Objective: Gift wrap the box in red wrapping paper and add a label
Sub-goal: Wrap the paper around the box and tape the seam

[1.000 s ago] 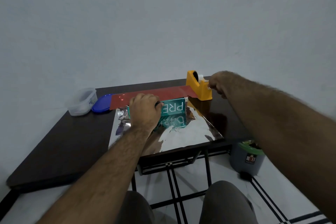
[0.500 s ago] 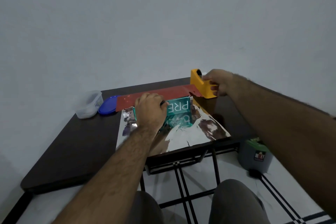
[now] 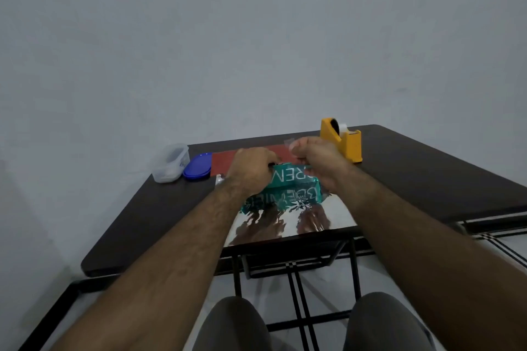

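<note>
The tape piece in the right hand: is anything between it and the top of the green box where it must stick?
Nothing visible. The right hand pinches the tape piece just above the green box. The left hand holds the box's top at the left side, beside that path. The yellow dispenser stands behind.

A plain room, probably in a home, serves as a makeshift craft corner. A dark folding table [image 3: 427,177] on a black metal frame stands against a bare grey-white wall [image 3: 228,37], over a pale tiled floor [image 3: 499,242] lined with dark stripes. On the tabletop sit a yellow tape dispenser [image 3: 342,141], a clear plastic tub [image 3: 171,162] and its blue lid [image 3: 197,169], ordinary household items rather than shop or office fittings.
</note>
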`<state>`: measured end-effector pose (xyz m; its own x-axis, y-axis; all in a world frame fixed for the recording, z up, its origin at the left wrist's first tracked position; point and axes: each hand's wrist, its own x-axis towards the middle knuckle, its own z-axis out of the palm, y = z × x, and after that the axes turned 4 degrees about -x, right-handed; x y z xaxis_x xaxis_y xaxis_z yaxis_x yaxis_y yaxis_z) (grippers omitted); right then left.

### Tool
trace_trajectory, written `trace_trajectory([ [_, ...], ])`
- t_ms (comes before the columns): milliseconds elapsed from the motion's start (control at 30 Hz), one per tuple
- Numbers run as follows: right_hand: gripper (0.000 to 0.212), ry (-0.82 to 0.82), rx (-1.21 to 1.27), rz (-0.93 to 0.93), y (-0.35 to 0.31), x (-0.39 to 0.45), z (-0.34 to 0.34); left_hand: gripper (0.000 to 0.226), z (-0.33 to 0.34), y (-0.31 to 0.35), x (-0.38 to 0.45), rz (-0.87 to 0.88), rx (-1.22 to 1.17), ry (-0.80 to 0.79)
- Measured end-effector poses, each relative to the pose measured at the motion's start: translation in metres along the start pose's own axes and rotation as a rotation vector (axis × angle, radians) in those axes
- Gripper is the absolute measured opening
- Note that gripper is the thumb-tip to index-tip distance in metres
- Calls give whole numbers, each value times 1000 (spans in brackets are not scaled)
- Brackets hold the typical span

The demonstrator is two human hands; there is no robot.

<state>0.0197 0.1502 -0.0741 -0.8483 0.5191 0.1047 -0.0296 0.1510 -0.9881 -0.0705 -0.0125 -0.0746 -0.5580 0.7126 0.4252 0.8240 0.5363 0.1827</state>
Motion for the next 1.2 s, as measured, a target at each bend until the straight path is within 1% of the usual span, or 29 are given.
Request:
trace_trajectory([
  [67, 12, 24, 46, 0, 8, -5, 10, 37, 5, 0, 0, -8, -21, 47],
  [167, 10, 103, 111, 27, 17, -7, 22, 41, 10, -2, -1, -48, -88, 100],
  [200, 17, 135, 126, 41, 19, -8, 25, 43, 12, -3, -1, -63, -128, 113],
  [300, 68, 210, 141, 103, 18, -11, 36, 51, 15, -5, -3, -69, -211, 154],
  [333, 76, 250, 134, 109, 17, -12, 39, 52, 15, -5, -4, -67, -216, 165],
  [367, 76, 299, 133, 107, 18, -13, 41, 53, 16, -5, -5, -72, -218, 172],
  [433, 68, 376, 171, 120, 18, -16, 47, 51, 17, -4, -6, -83, -229, 190],
  [533, 61, 415, 276, 169, 18, -16, 55, 48, 20, -4, -7, -88, -258, 200],
  [600, 60, 431, 290, 201, 17, -16, 59, 47, 20, -4, -8, -93, -266, 201],
  [800, 74, 434, 193, 241, 14, -10, 62, 46, 22, -5, -8, -98, -271, 210],
  [967, 63, 471, 82, 305, 5, -11, 62, 49, 24, -7, -5, -108, -249, 213],
  [1067, 51, 455, 59, 358, 2, -12, 61, 48, 26, -8, -4, -110, -255, 201],
  [1167, 46, 434, 59, 381, 2, -11, 59, 59, 27, -8, -2, -102, -205, 174],
  [1200, 43, 429, 57, 381, 3, -10, 58, 56, 27, -7, -1, -90, -177, 158],
])
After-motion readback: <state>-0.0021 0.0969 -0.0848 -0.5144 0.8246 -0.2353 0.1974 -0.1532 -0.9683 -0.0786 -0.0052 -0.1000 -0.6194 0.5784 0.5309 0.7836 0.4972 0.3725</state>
